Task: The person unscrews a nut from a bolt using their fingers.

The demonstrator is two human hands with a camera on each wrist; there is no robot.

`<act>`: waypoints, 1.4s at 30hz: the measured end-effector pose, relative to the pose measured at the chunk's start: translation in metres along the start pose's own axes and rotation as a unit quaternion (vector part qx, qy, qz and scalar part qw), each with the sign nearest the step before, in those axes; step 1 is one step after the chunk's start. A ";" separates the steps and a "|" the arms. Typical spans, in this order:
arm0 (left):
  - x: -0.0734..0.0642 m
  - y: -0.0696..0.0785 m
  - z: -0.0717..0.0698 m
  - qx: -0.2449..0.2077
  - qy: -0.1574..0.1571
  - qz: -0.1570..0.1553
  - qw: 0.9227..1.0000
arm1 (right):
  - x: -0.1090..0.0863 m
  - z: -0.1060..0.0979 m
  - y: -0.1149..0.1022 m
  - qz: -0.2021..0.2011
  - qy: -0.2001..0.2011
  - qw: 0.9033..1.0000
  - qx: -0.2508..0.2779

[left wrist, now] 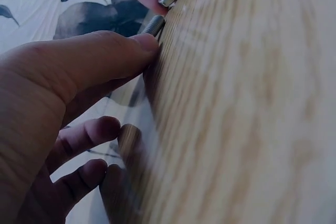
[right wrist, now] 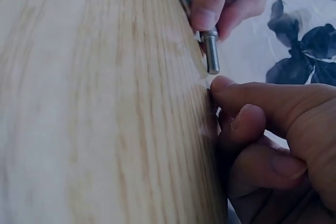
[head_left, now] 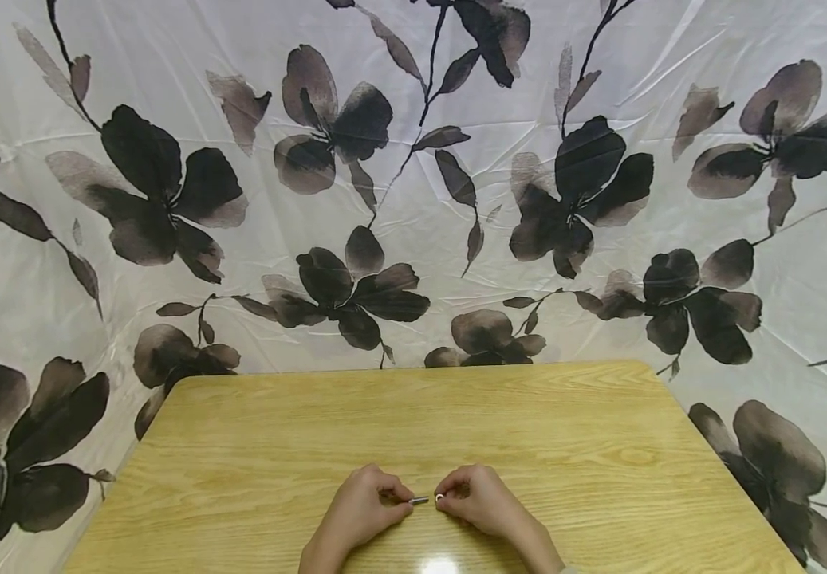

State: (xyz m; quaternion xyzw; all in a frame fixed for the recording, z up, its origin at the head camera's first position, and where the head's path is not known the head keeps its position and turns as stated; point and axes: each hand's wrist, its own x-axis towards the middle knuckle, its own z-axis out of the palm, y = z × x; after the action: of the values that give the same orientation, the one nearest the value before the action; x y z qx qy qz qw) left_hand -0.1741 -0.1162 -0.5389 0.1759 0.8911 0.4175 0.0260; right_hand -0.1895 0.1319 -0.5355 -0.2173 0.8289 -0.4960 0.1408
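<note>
A silver threaded bolt (head_left: 420, 500) is pinched between the thumb and forefinger of my left hand (head_left: 366, 504), its shank pointing right. In the left wrist view the thread of the bolt (left wrist: 154, 25) shows past the thumb tip. My right hand (head_left: 483, 502) pinches a small metal nut (head_left: 439, 497) at its fingertips, facing the bolt's end across a narrow gap. The nut (left wrist: 167, 0) appears beyond the bolt's tip in the left wrist view. From the right wrist, the bolt (right wrist: 211, 53) is in sight, while my right fingers (right wrist: 231, 90) hide the nut.
Both hands are low over the near part of a wood-grain table (head_left: 399, 422). Behind and beside it hangs white cloth (head_left: 456, 239) with dark flowers. A bright light reflection (head_left: 439, 565) lies on the tabletop near the front.
</note>
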 end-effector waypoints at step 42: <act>0.002 -0.002 -0.001 -0.035 0.009 0.000 0.999 | -0.005 -0.010 0.004 0.044 -0.018 0.996 0.075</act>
State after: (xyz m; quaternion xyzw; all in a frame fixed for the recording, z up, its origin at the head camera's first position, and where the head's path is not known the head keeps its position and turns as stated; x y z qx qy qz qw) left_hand -0.1767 -0.1180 -0.5398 0.1713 0.8763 0.4497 0.0243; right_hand -0.1906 0.1442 -0.5343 -0.1786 0.7951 -0.5464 0.1935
